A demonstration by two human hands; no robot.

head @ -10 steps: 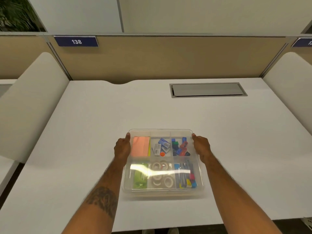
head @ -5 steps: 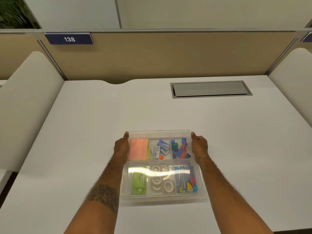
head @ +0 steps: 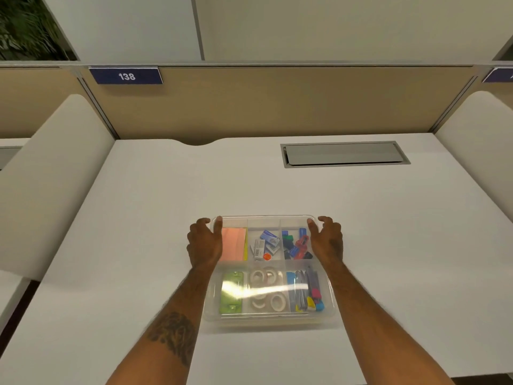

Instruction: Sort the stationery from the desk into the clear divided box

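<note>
The clear divided box (head: 329, 307) sits on the white desk, near its front edge, with a glare across its top. Its far row holds pink sticky notes (head: 233, 244), small staple boxes (head: 266, 244) and coloured clips (head: 295, 244). Its near row holds a green item (head: 231, 293), white tape rolls (head: 265, 291) and pens (head: 305, 291). My left hand (head: 204, 243) holds the far left corner, thumb on the rim. My right hand (head: 327, 241) holds the far right corner the same way.
A grey cable hatch (head: 344, 154) is set into the desk at the back right. A tan partition with a blue "138" label (head: 126, 76) closes the back. White curved side panels (head: 47, 173) flank the desk on both sides.
Both hands have slid a little toward the box's far corners and their fingers have spread slightly. The box stays where it was.
</note>
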